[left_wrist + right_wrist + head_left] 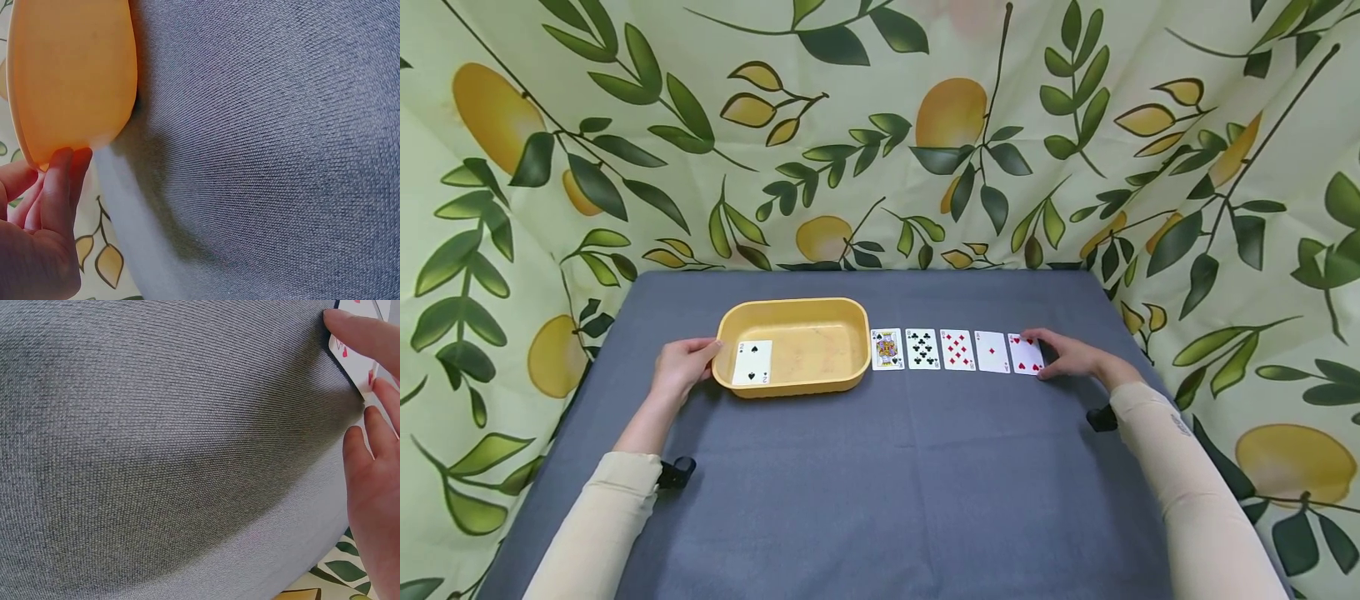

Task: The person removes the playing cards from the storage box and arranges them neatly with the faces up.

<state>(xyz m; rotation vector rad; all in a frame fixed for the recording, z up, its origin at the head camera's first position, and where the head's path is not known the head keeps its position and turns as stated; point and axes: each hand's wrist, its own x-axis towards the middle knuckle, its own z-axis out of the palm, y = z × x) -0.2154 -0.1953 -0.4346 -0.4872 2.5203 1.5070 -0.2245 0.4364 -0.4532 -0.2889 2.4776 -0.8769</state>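
Note:
My left hand (685,364) pinches the left end of a yellow oval tray (797,389), thumb and fingers on its rim. Inside the tray, at the left, lies a two of spades (752,363). My right hand (1072,357) is at the right end of a row of face-up playing cards. It holds the last one, a hearts card (1026,353), with thumb and a finger at the two corners of its right edge. The right wrist view shows only part of this hearts card (350,353); the other fingers are spread beside it.
Between tray and right hand the row runs: king of spades (887,350), a clubs card (922,363), a diamonds card (957,348), ace of diamonds (992,342). A grey-blue cloth (880,483) covers the table. Behind it hangs a leaf-and-fruit patterned curtain (880,83).

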